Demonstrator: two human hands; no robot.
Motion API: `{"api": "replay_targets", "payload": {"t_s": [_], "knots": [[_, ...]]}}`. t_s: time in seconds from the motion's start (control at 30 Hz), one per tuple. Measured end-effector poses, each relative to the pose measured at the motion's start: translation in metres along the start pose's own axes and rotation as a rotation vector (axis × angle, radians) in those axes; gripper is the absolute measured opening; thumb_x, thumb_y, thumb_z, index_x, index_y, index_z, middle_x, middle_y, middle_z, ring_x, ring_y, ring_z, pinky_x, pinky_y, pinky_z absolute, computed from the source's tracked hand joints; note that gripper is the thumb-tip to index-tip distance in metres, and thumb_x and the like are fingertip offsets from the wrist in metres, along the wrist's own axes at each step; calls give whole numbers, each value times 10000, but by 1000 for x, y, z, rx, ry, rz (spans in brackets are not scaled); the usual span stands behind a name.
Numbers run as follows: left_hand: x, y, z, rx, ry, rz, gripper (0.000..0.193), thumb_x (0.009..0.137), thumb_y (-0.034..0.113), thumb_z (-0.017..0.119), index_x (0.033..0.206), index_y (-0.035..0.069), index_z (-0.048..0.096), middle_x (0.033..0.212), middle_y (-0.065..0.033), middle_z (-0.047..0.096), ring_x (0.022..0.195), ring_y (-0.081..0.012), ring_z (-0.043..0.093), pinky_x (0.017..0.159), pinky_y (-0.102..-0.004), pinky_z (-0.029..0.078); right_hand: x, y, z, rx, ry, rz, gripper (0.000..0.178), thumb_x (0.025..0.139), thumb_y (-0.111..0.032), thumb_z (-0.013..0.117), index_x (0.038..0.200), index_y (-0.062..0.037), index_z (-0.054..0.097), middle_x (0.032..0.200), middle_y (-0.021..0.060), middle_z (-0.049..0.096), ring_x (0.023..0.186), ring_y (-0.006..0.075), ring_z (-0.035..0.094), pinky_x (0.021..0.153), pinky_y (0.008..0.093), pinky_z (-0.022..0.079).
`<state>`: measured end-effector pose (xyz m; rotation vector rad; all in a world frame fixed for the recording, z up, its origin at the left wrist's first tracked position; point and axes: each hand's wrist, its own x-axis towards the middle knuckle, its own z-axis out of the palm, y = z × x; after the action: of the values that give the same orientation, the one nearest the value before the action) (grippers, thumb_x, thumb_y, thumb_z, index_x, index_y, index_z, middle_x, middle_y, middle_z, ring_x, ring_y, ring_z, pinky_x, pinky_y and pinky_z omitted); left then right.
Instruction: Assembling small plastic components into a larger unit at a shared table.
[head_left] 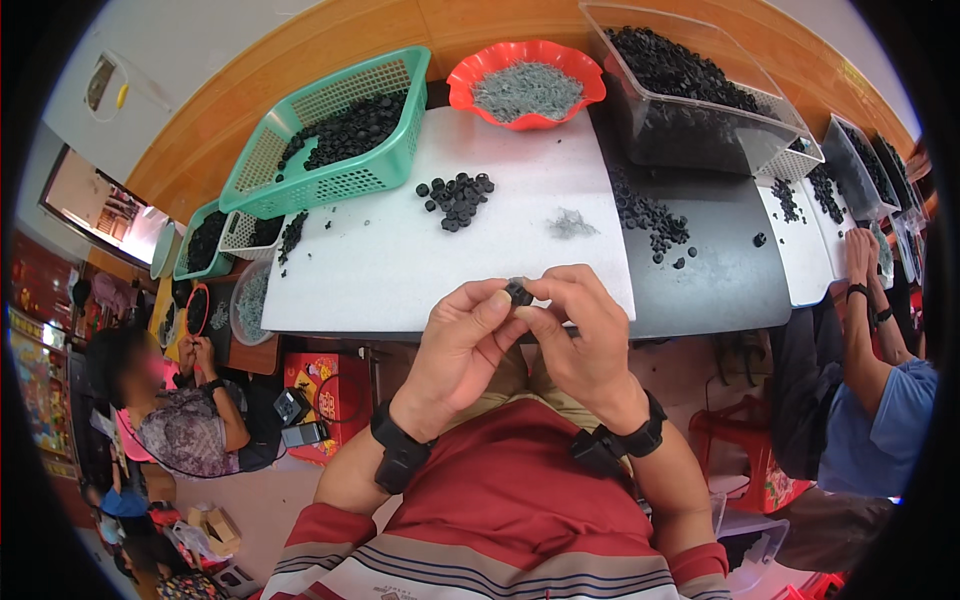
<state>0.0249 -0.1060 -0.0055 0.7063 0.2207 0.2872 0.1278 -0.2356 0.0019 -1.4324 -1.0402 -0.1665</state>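
Note:
A small round black part (518, 292) is pinched between my two hands, just over the near edge of the white sheet (380, 280). My left hand (460, 335) grips it with thumb and forefinger. From the other side my right hand (578, 335) closes thumb and fingertips on it; whether a small clear piece is there too, I cannot make out. Farther back lies a cluster of black round parts (457, 200). To its right is a small heap of thin, clear-grey pieces (571, 224).
Along the back stand a green basket (330, 182) of black parts, a red scalloped bowl (470, 108) of grey pieces and a clear bin (690, 130) of black parts. Loose black parts (655, 222) lie on the dark tabletop at right. Co-workers sit left (190, 425) and right (870, 400).

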Motion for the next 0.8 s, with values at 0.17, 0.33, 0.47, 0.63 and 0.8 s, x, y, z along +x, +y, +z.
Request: {"api": "replay_targets", "payload": {"t_s": [0.17,0.33,0.47,0.63,0.8], "knots": [[0,-1,3,12,-50,44,161,983,79,655,1135,46,694,1162,-101,709,1036,-178,683,926,-328,587,-3,2,-1,25,51,-43,273,792,35,798,1045,-15,707,952,104,650,657,160,626,547,279,496],[-2,-2,6,10,-53,61,166,979,60,656,1137,36,698,1188,-115,703,1082,-191,677,962,-341,583,-4,2,-2,28,80,-78,279,786,45,802,1050,0,722,918,115,669,669,160,635,563,273,504],[-2,-2,10,21,-72,70,166,981,56,651,1138,34,702,1194,-119,701,1091,-192,677,967,-340,582,-4,1,-4,30,95,-93,278,789,56,797,1053,2,727,921,116,674,686,162,652,574,271,514],[-1,-2,12,32,-81,68,169,981,55,651,1141,42,703,1192,-122,702,1087,-193,680,968,-340,582,-3,2,-5,22,99,-133,269,808,49,790,1066,3,727,924,121,680,705,170,672,586,265,532],[-2,-3,15,24,-85,86,159,989,30,633,1132,22,700,1177,-135,702,1056,-188,682,948,-335,580,-4,3,-7,1,101,-160,277,813,31,796,1079,1,723,926,122,680,711,169,678,586,266,539]]}}
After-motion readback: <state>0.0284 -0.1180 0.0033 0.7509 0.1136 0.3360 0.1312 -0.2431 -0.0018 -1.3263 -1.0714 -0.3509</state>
